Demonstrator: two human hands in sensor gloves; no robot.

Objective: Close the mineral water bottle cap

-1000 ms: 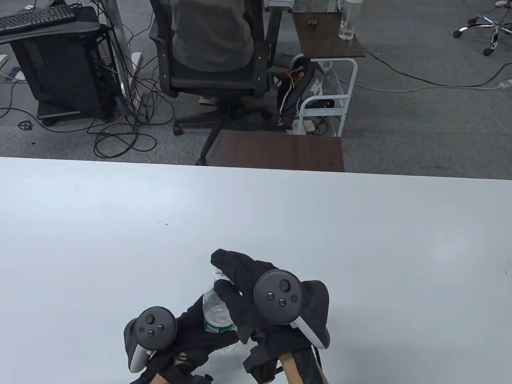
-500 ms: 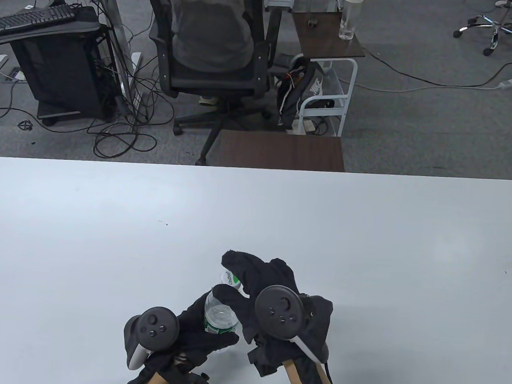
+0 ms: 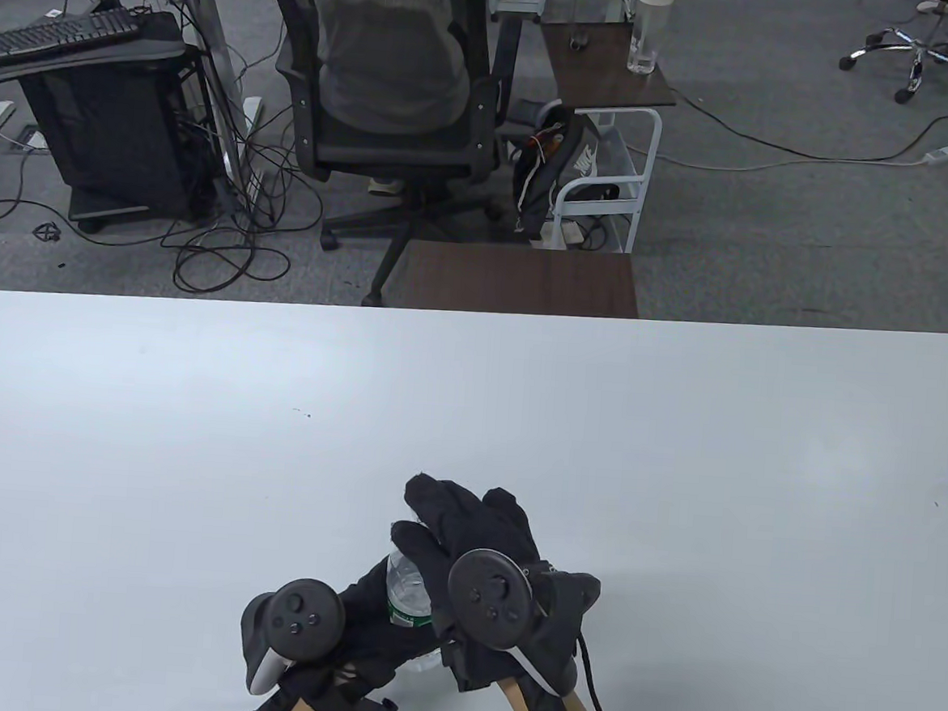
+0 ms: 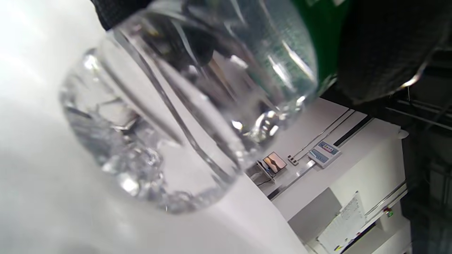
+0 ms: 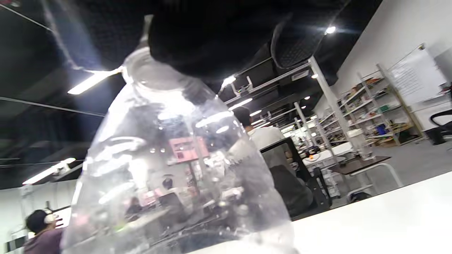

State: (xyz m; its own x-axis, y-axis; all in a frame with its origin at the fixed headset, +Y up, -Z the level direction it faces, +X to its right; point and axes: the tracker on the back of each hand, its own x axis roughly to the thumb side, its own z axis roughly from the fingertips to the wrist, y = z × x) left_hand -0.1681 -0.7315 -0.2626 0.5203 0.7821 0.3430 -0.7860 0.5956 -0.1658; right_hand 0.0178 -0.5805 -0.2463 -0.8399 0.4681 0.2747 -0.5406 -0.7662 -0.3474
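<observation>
A clear mineral water bottle [image 3: 406, 590] with a green label stands near the front edge of the white table [image 3: 676, 483]. My left hand [image 3: 377, 633] grips its body around the label; its lower half fills the left wrist view [image 4: 169, 116]. My right hand [image 3: 462, 529] covers the bottle's top, its fingers closed over the cap, which is hidden. The right wrist view looks up the bottle [image 5: 176, 169] to its neck, where the black gloved fingers [image 5: 212, 38] close around the top.
A dark brown side table [image 3: 520, 279] stands just beyond the table's far edge. An office chair [image 3: 388, 82] with a seated person is further back, among desks and cables on the floor.
My right hand has dropped and turned over the bottle's top, so the white cap seen between its fingers before is now covered. The left hand holds the bottle in place.
</observation>
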